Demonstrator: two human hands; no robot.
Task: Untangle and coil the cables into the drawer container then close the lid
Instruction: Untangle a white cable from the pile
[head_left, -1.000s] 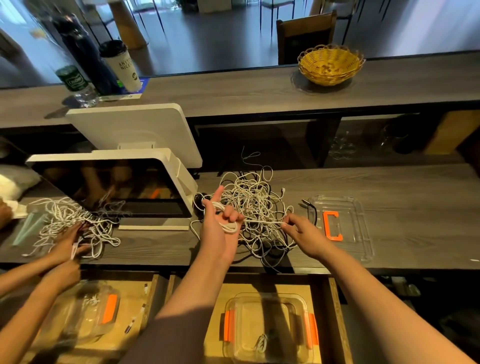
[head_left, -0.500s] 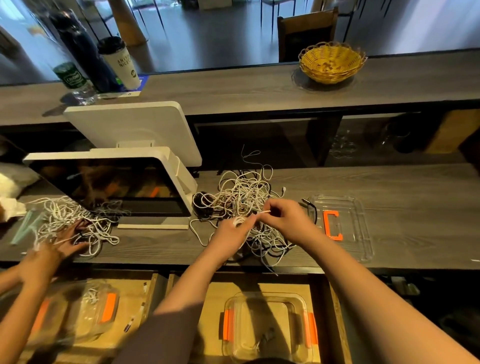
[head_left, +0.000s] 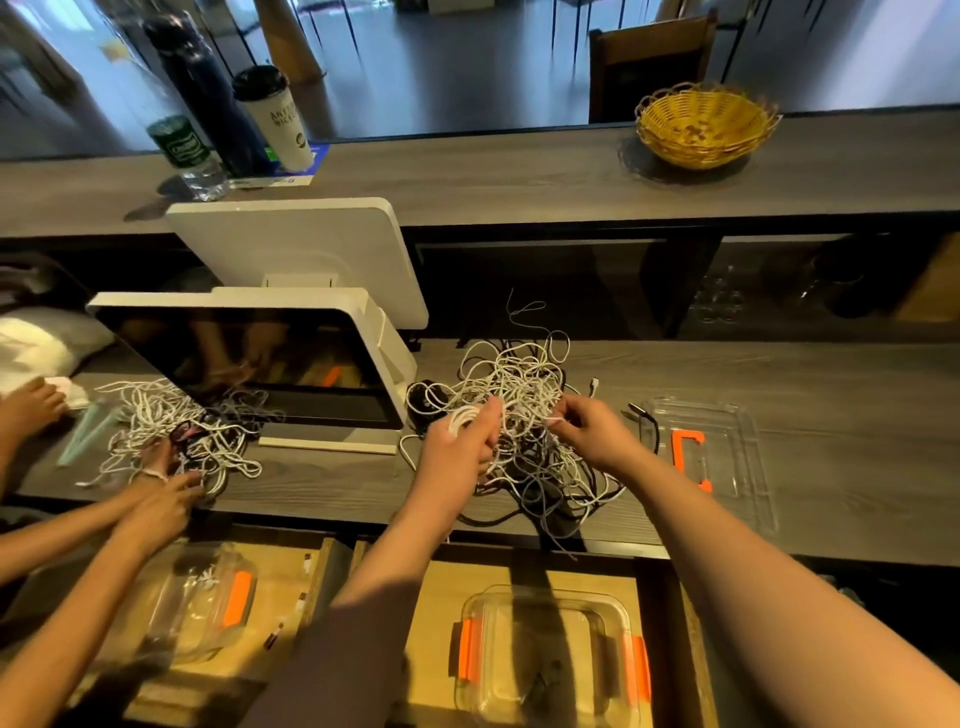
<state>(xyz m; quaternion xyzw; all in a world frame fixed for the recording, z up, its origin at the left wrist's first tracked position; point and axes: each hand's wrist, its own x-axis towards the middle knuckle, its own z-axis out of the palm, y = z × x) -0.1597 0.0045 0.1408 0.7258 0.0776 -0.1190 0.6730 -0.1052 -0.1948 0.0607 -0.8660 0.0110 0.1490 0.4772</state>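
On the grey counter (head_left: 779, 374) mid-frame, the left hand (head_left: 460, 452) is gripping a white coil (head_left: 462, 415) and the right hand (head_left: 592, 434) is pinching a strand of the tangled cables (head_left: 524, 384), while the clear container (head_left: 550, 660) in the drawer (head_left: 436, 587) at the bottom is sitting nearly bare.

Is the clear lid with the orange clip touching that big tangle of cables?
Apart. The head view shows bare grey countertop between the clear lid and the cable tangle; only a dark plug end lies near the lid's left edge, without reaching it.
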